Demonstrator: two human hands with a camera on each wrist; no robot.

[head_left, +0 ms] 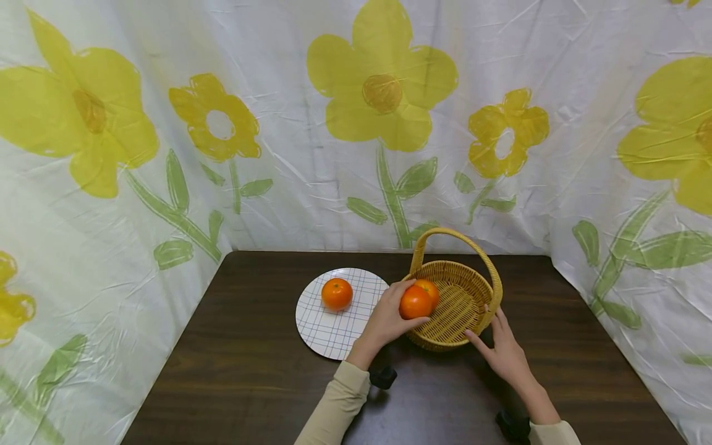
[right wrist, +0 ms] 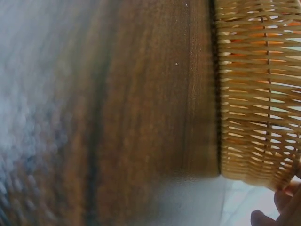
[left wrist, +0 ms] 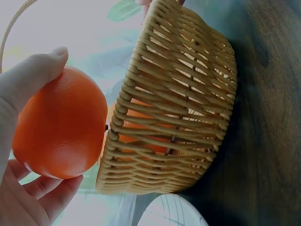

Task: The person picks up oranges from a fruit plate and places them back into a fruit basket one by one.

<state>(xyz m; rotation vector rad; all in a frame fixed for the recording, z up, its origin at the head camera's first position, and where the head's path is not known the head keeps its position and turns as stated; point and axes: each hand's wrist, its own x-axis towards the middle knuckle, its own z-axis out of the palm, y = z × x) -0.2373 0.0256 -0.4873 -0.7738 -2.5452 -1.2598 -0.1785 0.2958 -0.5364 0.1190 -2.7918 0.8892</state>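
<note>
My left hand (head_left: 387, 316) grips an orange (head_left: 415, 302) over the left rim of a woven basket (head_left: 445, 338), thumb and fingers round the fruit. Close up in the left wrist view, the held orange (left wrist: 61, 125) is smooth and glossy, a small dark stem nub facing the basket. Another orange (head_left: 429, 290) shows behind it, and its colour comes through the weave. My right hand (head_left: 507, 352) holds the basket's right front rim near the foot of the handle (head_left: 497, 287), thumb toward the front. Only a few of its fingers (right wrist: 283, 201) appear in the right wrist view.
Left of the basket lies a round white plate (head_left: 319, 330) with a blue grid pattern, bearing one orange (head_left: 337, 294). The basket's tall arched handle rises over its opening. A dark wooden table (head_left: 250, 371) carries everything, with a flower-printed curtain (head_left: 295, 204) behind its far edge.
</note>
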